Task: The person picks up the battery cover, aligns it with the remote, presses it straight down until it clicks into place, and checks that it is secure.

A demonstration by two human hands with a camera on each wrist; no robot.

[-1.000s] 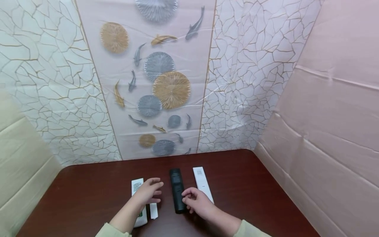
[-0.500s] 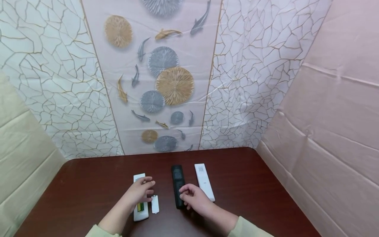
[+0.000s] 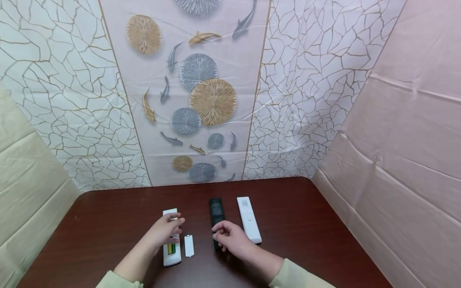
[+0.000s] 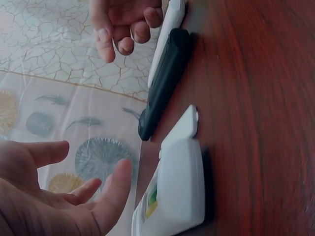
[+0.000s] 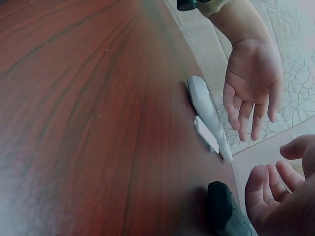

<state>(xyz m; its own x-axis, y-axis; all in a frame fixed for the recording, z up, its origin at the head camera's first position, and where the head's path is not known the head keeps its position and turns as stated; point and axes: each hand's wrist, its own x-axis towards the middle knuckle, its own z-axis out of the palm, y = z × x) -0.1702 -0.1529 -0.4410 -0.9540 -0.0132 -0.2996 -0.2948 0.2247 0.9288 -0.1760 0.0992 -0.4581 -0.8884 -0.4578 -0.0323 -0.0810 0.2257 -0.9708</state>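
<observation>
My left hand (image 3: 161, 232) hovers over a white remote control (image 3: 172, 256) whose battery bay lies uncovered, with green and yellow batteries (image 3: 171, 249) inside. Its fingers are spread and hold nothing, as the left wrist view (image 4: 74, 196) also shows. Just right of that remote lies its small white battery cover (image 3: 189, 246). My right hand (image 3: 234, 240) is above the lower end of a black remote control (image 3: 217, 210), fingers loosely bent around nothing. In the right wrist view, the black remote (image 5: 221, 206) lies beside that hand's fingers.
A second white remote control (image 3: 249, 220) lies face down right of the black one. All rest on a dark red-brown table (image 3: 295, 224). A patterned cloth wall (image 3: 201, 132) rises behind the far edge, with a padded panel (image 3: 389, 160) along the right.
Both hands have drifted a little left. The left has shifted off the battery cover's side, leaving the cover and batteries in fuller view. The head view has tilted slightly; the remotes stay put.
</observation>
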